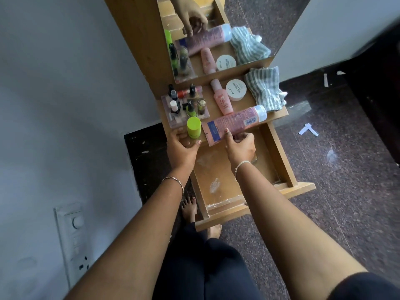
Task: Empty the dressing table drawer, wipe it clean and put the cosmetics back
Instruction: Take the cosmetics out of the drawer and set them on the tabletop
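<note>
Both grip cosmetics on the counter (208,106): left hand (184,148) curls round a lime-green bottle (193,127), right hand (240,146) pinches a pink tube (236,121); below, the open wooden drawer (213,169) shows white smears.

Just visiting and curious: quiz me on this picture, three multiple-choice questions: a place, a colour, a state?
1. Where is the striped cloth?
A) on the floor
B) on the shelf, beside the white jar
C) in a basket

2. What colour is the cap of the bottle by the left hand?
A) lime green
B) red
C) black

3. The drawer is:
A) shut
B) open, full of cosmetics
C) open, with no cosmetics visible

Answers: B, it lies at the shelf's right end; A, the cap is bright lime; C, only white smears show inside.
</note>
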`<state>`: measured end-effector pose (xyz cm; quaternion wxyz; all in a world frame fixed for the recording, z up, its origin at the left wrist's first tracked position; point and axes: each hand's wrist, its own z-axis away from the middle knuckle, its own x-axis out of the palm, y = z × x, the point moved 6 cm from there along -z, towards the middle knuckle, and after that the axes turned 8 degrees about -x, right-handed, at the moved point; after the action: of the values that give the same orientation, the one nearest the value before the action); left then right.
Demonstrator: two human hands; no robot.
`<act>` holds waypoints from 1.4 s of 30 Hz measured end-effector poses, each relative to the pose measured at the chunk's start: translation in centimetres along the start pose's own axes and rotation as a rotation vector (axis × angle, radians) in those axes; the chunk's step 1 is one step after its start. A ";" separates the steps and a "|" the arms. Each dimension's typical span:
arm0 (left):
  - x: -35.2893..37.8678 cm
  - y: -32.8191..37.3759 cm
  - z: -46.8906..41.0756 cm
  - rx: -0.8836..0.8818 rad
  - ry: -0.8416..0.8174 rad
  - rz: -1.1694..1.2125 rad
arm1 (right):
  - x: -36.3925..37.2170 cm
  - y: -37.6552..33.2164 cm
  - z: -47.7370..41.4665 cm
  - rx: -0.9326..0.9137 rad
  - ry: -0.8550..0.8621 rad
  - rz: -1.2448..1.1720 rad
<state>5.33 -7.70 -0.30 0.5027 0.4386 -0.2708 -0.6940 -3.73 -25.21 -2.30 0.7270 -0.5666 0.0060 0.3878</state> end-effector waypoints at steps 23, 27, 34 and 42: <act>9.3 -7.1 8.4 0.017 -0.066 -0.311 | -9.2 6.4 -4.7 -0.253 -0.214 0.561; 12.9 -7.3 6.9 0.188 -0.195 -0.596 | -7.1 6.5 -5.4 -0.490 -0.393 0.778; 17.7 -5.6 2.1 0.406 -0.366 -1.043 | -4.4 7.5 -7.6 -0.548 -0.451 0.870; 20.1 -4.1 0.8 0.638 -0.378 -1.213 | -3.3 8.1 -8.6 -0.548 -0.523 0.931</act>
<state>0.54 -25.12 -10.08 -0.1808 0.5099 -0.2513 -0.8026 -6.92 -33.67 -10.51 0.2855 -0.5568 -0.0257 0.7797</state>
